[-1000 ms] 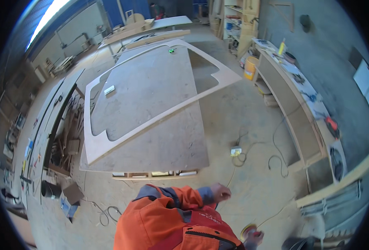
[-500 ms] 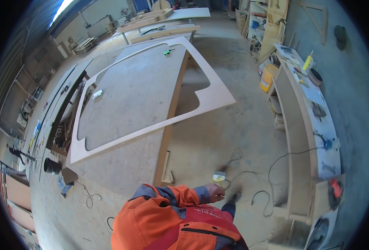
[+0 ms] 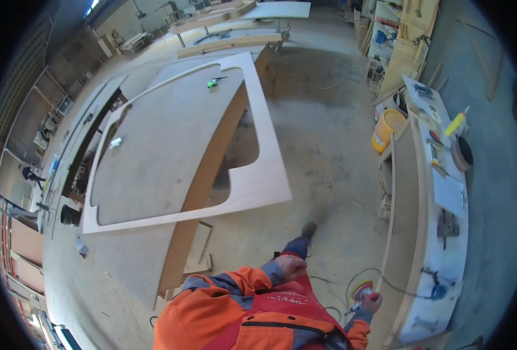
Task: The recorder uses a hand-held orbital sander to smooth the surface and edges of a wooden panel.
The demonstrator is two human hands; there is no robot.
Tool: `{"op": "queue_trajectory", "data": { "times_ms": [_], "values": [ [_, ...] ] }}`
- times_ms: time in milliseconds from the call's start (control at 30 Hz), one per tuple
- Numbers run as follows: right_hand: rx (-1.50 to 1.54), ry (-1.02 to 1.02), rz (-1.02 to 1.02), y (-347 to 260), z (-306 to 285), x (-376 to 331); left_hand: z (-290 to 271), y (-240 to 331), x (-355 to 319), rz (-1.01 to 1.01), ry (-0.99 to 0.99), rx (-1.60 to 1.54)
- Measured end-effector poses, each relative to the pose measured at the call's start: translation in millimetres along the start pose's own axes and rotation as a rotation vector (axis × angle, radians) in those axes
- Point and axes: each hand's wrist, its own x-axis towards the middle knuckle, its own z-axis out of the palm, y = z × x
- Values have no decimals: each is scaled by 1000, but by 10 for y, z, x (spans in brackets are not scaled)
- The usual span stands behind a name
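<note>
A small round sander [image 3: 362,290] with an orange disc is gripped in the right hand [image 3: 370,303], low at the person's right side, its cord trailing over the floor [image 3: 328,146]. The left hand [image 3: 290,268] is held loosely curled and empty before the orange jacket. The cord is best kept clear of the feet while the tool is carried. A large cut-out plywood frame [image 3: 258,192] lies on the bench [image 3: 153,146]; a long side bench [image 3: 445,192] is strewn with tools, beside a yellow bucket [image 3: 386,129].

The right hand [image 3: 370,303] grips a round orange-topped sander [image 3: 361,289] near the long workbench [image 3: 417,245]; the left hand [image 3: 290,268] hangs empty beside the plywood cut-out frame [image 3: 264,181].
</note>
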Motion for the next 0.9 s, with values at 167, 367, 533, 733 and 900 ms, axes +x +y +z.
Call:
{"op": "queue_trajectory", "data": {
  "times_ms": [167,367,533,733,900],
  "values": [
    [-281,-46,-128,-1072,1280,1156,-577,-1078,1773,-98,153,-12],
    [-710,-147,-206,-2002,1972,2735,-1816,-1322,3131,-332,415,12],
    [-708,-456,-334,-3366,3153,3995,-2434,-1816,3936,-501,532,56],
    [-1008,-619,-1027,-4085,5039,5912,-2878,-2516,5037,-662,623,121],
    [-1357,-644,-1439,-3580,5515,7681,-3308,-2651,6422,-757,574,73]
  ]
}}
